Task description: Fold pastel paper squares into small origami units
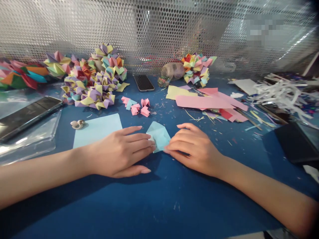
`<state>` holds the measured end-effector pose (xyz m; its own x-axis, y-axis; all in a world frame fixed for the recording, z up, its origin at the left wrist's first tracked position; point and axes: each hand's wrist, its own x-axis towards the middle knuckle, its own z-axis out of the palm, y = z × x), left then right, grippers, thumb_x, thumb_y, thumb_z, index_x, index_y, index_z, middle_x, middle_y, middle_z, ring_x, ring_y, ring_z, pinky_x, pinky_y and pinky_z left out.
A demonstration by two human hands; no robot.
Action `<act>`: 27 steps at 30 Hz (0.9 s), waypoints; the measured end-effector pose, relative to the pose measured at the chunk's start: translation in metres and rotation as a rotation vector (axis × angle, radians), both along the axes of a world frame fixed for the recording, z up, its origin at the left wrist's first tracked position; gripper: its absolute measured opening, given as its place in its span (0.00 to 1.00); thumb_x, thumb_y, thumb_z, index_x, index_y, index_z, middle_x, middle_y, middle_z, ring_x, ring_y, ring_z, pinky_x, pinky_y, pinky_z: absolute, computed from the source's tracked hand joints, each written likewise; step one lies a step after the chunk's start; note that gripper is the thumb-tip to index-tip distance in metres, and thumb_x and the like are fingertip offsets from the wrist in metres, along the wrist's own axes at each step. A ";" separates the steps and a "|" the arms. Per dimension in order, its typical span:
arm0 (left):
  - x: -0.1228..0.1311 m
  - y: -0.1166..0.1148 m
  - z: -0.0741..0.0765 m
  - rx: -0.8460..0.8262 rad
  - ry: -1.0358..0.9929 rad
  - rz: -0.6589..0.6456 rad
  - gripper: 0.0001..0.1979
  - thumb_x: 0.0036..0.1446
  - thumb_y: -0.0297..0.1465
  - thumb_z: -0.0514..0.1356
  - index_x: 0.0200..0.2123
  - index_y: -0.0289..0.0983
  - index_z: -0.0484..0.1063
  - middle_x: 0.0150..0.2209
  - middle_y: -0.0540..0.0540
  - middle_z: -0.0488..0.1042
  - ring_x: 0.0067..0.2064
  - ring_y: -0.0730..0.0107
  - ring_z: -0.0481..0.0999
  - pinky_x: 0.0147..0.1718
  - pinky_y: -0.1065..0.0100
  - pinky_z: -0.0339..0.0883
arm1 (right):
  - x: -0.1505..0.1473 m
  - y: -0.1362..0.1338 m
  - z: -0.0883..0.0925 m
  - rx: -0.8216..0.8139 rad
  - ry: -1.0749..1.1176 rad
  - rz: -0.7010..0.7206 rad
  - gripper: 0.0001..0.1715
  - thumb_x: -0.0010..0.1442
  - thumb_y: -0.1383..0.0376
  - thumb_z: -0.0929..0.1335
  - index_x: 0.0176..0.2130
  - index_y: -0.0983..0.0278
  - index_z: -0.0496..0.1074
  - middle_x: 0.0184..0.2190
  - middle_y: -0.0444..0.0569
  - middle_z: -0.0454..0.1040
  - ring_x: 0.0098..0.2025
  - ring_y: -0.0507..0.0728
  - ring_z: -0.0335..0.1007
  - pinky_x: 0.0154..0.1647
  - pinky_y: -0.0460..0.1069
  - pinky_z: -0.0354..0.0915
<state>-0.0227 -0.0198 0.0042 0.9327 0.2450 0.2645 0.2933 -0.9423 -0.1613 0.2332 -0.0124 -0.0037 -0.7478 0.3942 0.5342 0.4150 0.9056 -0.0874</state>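
Note:
A small folded piece of light-blue paper (pixel 159 134) lies on the blue table between my hands. My left hand (pixel 119 151) is palm down with its fingers stretched out and its thumb apart, the fingertips resting on the paper's left side. My right hand (pixel 196 149) has bent fingers, their tips pressed together at the paper's lower right corner. A larger light-blue sheet (pixel 99 129) lies partly under my left hand and wrist. Beyond the folded paper sit several small pink and blue folded pieces (pixel 136 108).
Origami clusters (pixel 92 86) stand at the back left, another origami ball (pixel 196 69) at the back right. Phones (pixel 144 83), a ring-like object (pixel 77 124), coloured paper strips (pixel 204 102), white shreds (pixel 279 93) and a dark box (pixel 295 142) surround the work spot. A perforated metal panel (pixel 149 30) closes the back.

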 end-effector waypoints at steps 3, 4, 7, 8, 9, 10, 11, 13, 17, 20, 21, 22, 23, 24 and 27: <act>0.000 0.001 0.000 -0.010 -0.007 -0.015 0.22 0.65 0.40 0.49 0.53 0.30 0.68 0.49 0.38 0.75 0.53 0.56 0.73 0.55 0.55 0.63 | 0.000 -0.001 0.003 -0.041 -0.013 0.052 0.06 0.60 0.68 0.67 0.32 0.62 0.74 0.29 0.43 0.77 0.32 0.51 0.68 0.51 0.56 0.59; 0.000 0.001 -0.001 -0.013 -0.010 -0.020 0.22 0.65 0.40 0.50 0.53 0.30 0.68 0.49 0.38 0.75 0.52 0.56 0.73 0.55 0.55 0.64 | 0.001 -0.001 0.005 -0.060 -0.027 0.071 0.06 0.60 0.67 0.68 0.32 0.62 0.74 0.29 0.43 0.76 0.32 0.51 0.68 0.51 0.56 0.59; 0.000 0.002 -0.001 -0.022 -0.018 -0.032 0.22 0.64 0.39 0.50 0.53 0.30 0.68 0.50 0.38 0.75 0.52 0.56 0.74 0.53 0.56 0.67 | 0.003 -0.001 0.009 -0.117 -0.075 0.099 0.06 0.60 0.66 0.68 0.31 0.61 0.75 0.29 0.44 0.75 0.33 0.52 0.66 0.51 0.56 0.58; 0.000 0.002 -0.001 -0.026 -0.018 -0.034 0.22 0.64 0.40 0.50 0.53 0.30 0.68 0.50 0.38 0.75 0.52 0.56 0.74 0.53 0.56 0.67 | 0.003 -0.001 0.010 -0.135 -0.082 0.095 0.06 0.60 0.66 0.68 0.31 0.61 0.75 0.29 0.44 0.75 0.33 0.52 0.66 0.51 0.56 0.58; 0.000 0.002 -0.001 -0.030 -0.017 -0.036 0.22 0.64 0.40 0.50 0.53 0.30 0.69 0.50 0.38 0.75 0.52 0.56 0.74 0.52 0.57 0.68 | 0.003 0.000 0.010 -0.155 -0.084 0.083 0.07 0.59 0.66 0.68 0.31 0.61 0.75 0.29 0.44 0.75 0.33 0.53 0.66 0.50 0.56 0.58; 0.000 0.002 -0.002 -0.034 -0.015 -0.036 0.22 0.64 0.40 0.51 0.53 0.30 0.69 0.50 0.38 0.75 0.52 0.56 0.74 0.51 0.57 0.69 | 0.004 0.000 0.010 -0.176 -0.081 0.066 0.07 0.59 0.65 0.68 0.30 0.61 0.75 0.28 0.44 0.74 0.33 0.53 0.66 0.49 0.56 0.58; 0.000 0.002 -0.002 -0.036 -0.015 -0.037 0.23 0.64 0.40 0.51 0.53 0.30 0.69 0.50 0.38 0.75 0.51 0.55 0.75 0.50 0.57 0.70 | 0.004 0.001 0.010 -0.197 -0.075 0.048 0.07 0.59 0.65 0.68 0.30 0.62 0.75 0.28 0.44 0.74 0.33 0.53 0.66 0.49 0.55 0.58; 0.000 0.001 -0.002 -0.042 -0.020 -0.040 0.23 0.63 0.41 0.51 0.53 0.29 0.68 0.51 0.37 0.74 0.51 0.55 0.75 0.48 0.57 0.71 | 0.003 0.002 0.008 -0.234 -0.062 0.011 0.07 0.58 0.63 0.69 0.29 0.62 0.74 0.28 0.44 0.73 0.33 0.53 0.66 0.48 0.55 0.59; 0.001 -0.001 -0.003 -0.084 -0.028 -0.043 0.26 0.63 0.42 0.52 0.54 0.28 0.67 0.51 0.34 0.73 0.52 0.53 0.74 0.47 0.57 0.72 | 0.003 0.002 0.006 -0.264 -0.043 -0.033 0.06 0.57 0.63 0.70 0.30 0.62 0.74 0.29 0.44 0.74 0.33 0.53 0.67 0.47 0.55 0.58; 0.002 -0.005 -0.003 -0.074 -0.005 -0.025 0.28 0.62 0.45 0.51 0.56 0.30 0.64 0.52 0.33 0.73 0.51 0.51 0.74 0.47 0.56 0.72 | 0.003 0.001 0.005 -0.277 -0.027 -0.047 0.06 0.57 0.63 0.69 0.30 0.62 0.73 0.29 0.45 0.74 0.33 0.53 0.67 0.46 0.54 0.58; 0.002 -0.006 -0.003 -0.060 0.005 -0.016 0.28 0.62 0.46 0.50 0.57 0.31 0.64 0.52 0.33 0.72 0.51 0.50 0.74 0.46 0.55 0.72 | 0.003 0.001 0.005 -0.284 -0.022 -0.050 0.06 0.57 0.63 0.70 0.30 0.62 0.73 0.29 0.45 0.74 0.34 0.53 0.67 0.46 0.54 0.59; 0.002 -0.007 -0.002 -0.046 0.017 -0.008 0.29 0.62 0.46 0.50 0.57 0.32 0.64 0.52 0.32 0.72 0.50 0.50 0.75 0.46 0.54 0.72 | 0.003 0.002 0.004 -0.290 -0.018 -0.053 0.06 0.57 0.63 0.70 0.30 0.62 0.73 0.29 0.45 0.74 0.34 0.53 0.67 0.46 0.54 0.58; 0.002 -0.009 -0.002 -0.035 0.029 -0.002 0.29 0.62 0.47 0.50 0.57 0.33 0.64 0.52 0.32 0.72 0.50 0.49 0.75 0.45 0.54 0.72 | 0.003 0.002 0.004 -0.296 -0.016 -0.056 0.06 0.57 0.62 0.70 0.30 0.62 0.73 0.29 0.45 0.74 0.34 0.53 0.67 0.45 0.54 0.58; 0.003 -0.010 -0.001 -0.028 0.040 0.004 0.29 0.62 0.47 0.49 0.58 0.34 0.63 0.51 0.32 0.72 0.49 0.49 0.75 0.44 0.54 0.72 | 0.003 0.002 0.003 -0.300 -0.015 -0.059 0.06 0.57 0.62 0.70 0.30 0.62 0.73 0.30 0.45 0.74 0.34 0.54 0.67 0.45 0.54 0.58; 0.003 -0.013 -0.001 -0.039 0.063 0.036 0.29 0.62 0.48 0.48 0.60 0.36 0.61 0.51 0.33 0.71 0.50 0.49 0.74 0.43 0.53 0.73 | 0.002 0.003 0.001 -0.304 -0.013 -0.069 0.06 0.58 0.63 0.70 0.30 0.62 0.73 0.29 0.45 0.74 0.34 0.53 0.67 0.45 0.53 0.58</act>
